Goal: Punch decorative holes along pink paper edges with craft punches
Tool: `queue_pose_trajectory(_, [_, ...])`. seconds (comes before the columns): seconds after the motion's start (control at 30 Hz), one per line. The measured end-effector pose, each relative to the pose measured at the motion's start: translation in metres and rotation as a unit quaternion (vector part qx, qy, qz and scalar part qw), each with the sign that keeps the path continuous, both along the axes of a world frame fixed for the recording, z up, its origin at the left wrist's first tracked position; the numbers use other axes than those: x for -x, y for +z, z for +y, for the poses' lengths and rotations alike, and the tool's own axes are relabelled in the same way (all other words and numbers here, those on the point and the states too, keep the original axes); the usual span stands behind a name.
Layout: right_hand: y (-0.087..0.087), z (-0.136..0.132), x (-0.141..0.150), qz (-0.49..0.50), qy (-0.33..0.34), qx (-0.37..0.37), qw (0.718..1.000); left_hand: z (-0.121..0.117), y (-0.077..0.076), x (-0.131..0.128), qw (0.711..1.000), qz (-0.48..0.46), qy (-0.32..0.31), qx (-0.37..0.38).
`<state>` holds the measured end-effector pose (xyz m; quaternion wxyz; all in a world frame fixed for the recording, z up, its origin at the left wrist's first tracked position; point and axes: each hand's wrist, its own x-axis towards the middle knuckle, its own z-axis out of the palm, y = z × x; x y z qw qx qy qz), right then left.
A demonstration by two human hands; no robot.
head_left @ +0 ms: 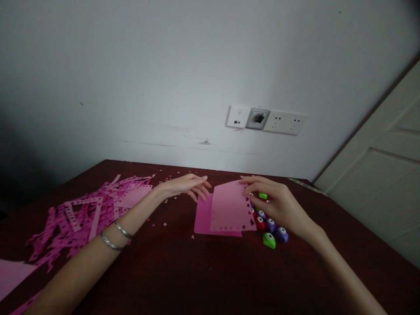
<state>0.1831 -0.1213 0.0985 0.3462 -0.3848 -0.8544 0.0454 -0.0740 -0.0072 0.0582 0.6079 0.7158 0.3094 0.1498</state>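
My right hand [277, 197] pinches a light pink sheet of paper [229, 205] near its upper right corner. Small punched holes run along the right and lower edges of that sheet, which is raised at an angle. Behind and beneath it shows a darker pink sheet [203, 214] on the table. To the left, my left hand [187, 186] hovers with its fingers stretched out, holding nothing. Several small craft punches in red, purple and green [269, 240] stand under and beside my right hand, which partly hides them.
A heap of punched pink paper strips [98, 205] covers the left of the dark red table [183, 280]. Tiny paper cut-outs [165, 224] lie scattered near my left hand. Another pink sheet [13, 275] lies at lower left. The wall with sockets [285, 122] borders the back.
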Motion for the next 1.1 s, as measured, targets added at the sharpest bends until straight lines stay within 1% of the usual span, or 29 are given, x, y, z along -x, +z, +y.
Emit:
queue_pose_trajectory(0.03, [-0.001, 0.001, 0.0, 0.004, 0.002, -0.007, 1.0, -0.004, -0.003, -0.007, 0.999, -0.037, -0.01, 0.026])
queue_pose_trajectory(0.07, [-0.001, 0.002, -0.001, 0.008, 0.002, -0.01, 1.0, -0.007, -0.007, -0.012, 0.998, -0.059, -0.012, 0.034])
queue_pose_trajectory(0.17, [-0.004, 0.004, -0.001, 0.026, -0.006, -0.011, 1.0, -0.01, -0.015, -0.02, 0.996, -0.084, 0.018, 0.018])
queue_pose_trajectory(0.27, [-0.008, 0.008, 0.0, 0.068, -0.019, 0.003, 0.997, -0.007, -0.018, -0.019, 0.994, -0.099, 0.055, 0.004])
queue_pose_trajectory(0.3, [-0.01, 0.01, -0.001, 0.101, -0.02, 0.028, 0.994, -0.005, -0.017, -0.018, 0.992, -0.104, 0.067, -0.002])
queue_pose_trajectory(0.33, [-0.012, 0.012, -0.001, 0.145, -0.017, 0.069, 0.987, -0.004, -0.015, -0.016, 0.991, -0.11, 0.08, -0.013])
queue_pose_trajectory(0.37, [-0.014, 0.014, -0.001, 0.194, -0.01, 0.123, 0.973, -0.002, -0.013, -0.015, 0.989, -0.116, 0.094, -0.025])
queue_pose_trajectory(0.43, [-0.018, 0.018, -0.002, 0.283, 0.007, 0.245, 0.927, 0.001, -0.008, -0.01, 0.984, -0.123, 0.117, -0.05])
queue_pose_trajectory(0.47, [-0.019, 0.02, -0.002, 0.313, 0.01, 0.293, 0.903, 0.002, -0.005, -0.008, 0.982, -0.124, 0.127, -0.062])
queue_pose_trajectory(0.5, [-0.021, 0.022, -0.002, 0.33, 0.006, 0.327, 0.885, 0.004, -0.002, -0.006, 0.98, -0.123, 0.135, -0.073])
queue_pose_trajectory(0.53, [-0.023, 0.024, -0.002, 0.337, -0.004, 0.35, 0.874, 0.005, -0.001, -0.004, 0.979, -0.122, 0.143, -0.083])
queue_pose_trajectory(0.6, [-0.026, 0.027, -0.002, 0.33, -0.034, 0.375, 0.866, 0.007, 0.001, -0.002, 0.975, -0.121, 0.155, -0.103])
queue_pose_trajectory(0.73, [-0.036, 0.034, -0.002, 0.3, -0.072, 0.383, 0.871, 0.01, -0.002, -0.002, 0.974, -0.109, 0.155, -0.124])
queue_pose_trajectory(0.87, [-0.045, 0.039, -0.002, 0.303, -0.072, 0.357, 0.881, 0.008, -0.003, -0.004, 0.977, -0.082, 0.151, -0.124])
queue_pose_trajectory(1.0, [-0.046, 0.04, -0.002, 0.333, -0.082, 0.327, 0.881, 0.007, -0.001, -0.004, 0.974, -0.08, 0.166, -0.132])
queue_pose_trajectory(1.1, [-0.044, 0.04, -0.002, 0.36, -0.082, 0.296, 0.881, 0.005, -0.001, -0.005, 0.973, -0.081, 0.163, -0.143])
